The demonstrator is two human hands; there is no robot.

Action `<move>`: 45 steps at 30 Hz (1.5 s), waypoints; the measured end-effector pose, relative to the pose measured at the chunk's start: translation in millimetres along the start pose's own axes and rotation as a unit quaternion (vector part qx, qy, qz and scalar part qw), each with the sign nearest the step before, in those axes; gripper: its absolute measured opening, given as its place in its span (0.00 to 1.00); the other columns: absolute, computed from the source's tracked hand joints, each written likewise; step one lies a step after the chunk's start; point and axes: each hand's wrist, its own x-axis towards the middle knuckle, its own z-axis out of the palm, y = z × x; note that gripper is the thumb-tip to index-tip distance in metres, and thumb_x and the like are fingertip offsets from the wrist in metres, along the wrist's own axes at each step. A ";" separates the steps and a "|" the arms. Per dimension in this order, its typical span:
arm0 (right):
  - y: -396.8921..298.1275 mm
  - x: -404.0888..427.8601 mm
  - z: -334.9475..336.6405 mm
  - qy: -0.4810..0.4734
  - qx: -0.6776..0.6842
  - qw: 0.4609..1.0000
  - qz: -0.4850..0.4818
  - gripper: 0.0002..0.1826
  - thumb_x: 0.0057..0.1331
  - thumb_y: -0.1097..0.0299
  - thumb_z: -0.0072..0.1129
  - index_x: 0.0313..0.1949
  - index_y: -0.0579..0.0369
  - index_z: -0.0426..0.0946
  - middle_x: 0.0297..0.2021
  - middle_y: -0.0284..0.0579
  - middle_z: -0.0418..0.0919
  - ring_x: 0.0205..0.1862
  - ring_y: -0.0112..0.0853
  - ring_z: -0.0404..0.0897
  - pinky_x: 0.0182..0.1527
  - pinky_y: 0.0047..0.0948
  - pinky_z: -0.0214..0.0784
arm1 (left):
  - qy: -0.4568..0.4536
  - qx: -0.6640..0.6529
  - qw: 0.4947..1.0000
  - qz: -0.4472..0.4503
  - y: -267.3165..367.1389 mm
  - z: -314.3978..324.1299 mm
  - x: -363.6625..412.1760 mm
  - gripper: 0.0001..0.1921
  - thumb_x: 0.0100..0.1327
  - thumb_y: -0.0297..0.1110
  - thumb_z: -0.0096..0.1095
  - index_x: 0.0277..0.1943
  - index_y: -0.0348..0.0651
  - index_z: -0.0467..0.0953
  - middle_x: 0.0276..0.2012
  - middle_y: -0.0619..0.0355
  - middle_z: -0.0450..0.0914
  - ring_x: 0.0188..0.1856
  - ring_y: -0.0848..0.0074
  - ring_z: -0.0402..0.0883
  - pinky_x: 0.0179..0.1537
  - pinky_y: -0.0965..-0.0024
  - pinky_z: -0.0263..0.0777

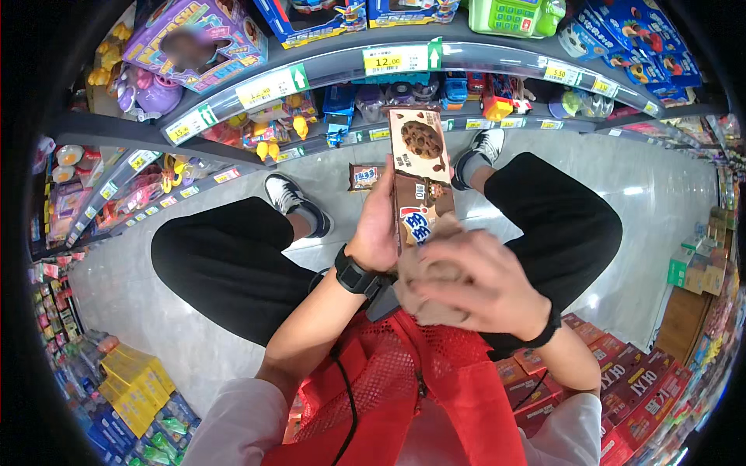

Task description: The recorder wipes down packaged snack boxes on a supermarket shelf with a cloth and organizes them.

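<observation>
A brown and cream packet of chocolate-chip cookies is held lengthwise in my left hand, its far end pointing at the shelves. My right hand, blurred, grips a beige cloth against the packet's near end. The cloth covers that end, so I cannot see it. On the floor beyond my left hand lies a smaller brown packet, partly hidden by the hand. A red mesh vest hangs below my wrists.
Store shelves curve ahead, with a price rail, a boxed purple toy, a green toy cash register and blue snack packs. Red cartons are stacked behind right. A yellow-wrapped bundle stands behind left. My bent knees flank the packet.
</observation>
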 end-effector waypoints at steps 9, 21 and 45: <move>73.4 6.5 -26.8 0.360 0.114 0.906 0.190 0.19 0.59 0.80 0.47 0.50 0.62 0.76 0.59 0.52 0.70 0.62 0.41 0.71 0.63 0.37 0.62 | -0.008 0.150 0.986 0.069 -20.4 28.1 -13.8 0.25 0.78 0.35 0.44 0.75 0.50 0.52 0.61 0.51 0.74 0.55 0.64 0.81 0.53 0.58 0.80; -3.6 -20.8 -6.3 0.059 0.145 0.982 0.103 0.23 0.49 0.73 0.69 0.49 0.49 0.82 0.57 0.53 0.70 0.56 0.48 0.73 0.58 0.41 0.67 | 0.009 0.151 0.972 0.179 13.8 21.6 -11.0 0.27 0.79 0.35 0.41 0.77 0.56 0.50 0.64 0.60 0.72 0.57 0.75 0.78 0.53 0.68 0.77; 2.2 -26.4 -4.7 0.049 -0.077 0.994 0.053 0.25 0.45 0.71 0.69 0.46 0.42 0.81 0.58 0.44 0.71 0.56 0.44 0.72 0.52 0.44 0.66 | -0.048 0.025 0.999 -0.005 -11.5 46.7 -5.3 0.37 0.73 0.67 0.33 0.68 0.44 0.65 0.60 0.51 0.76 0.60 0.66 0.77 0.63 0.55 0.71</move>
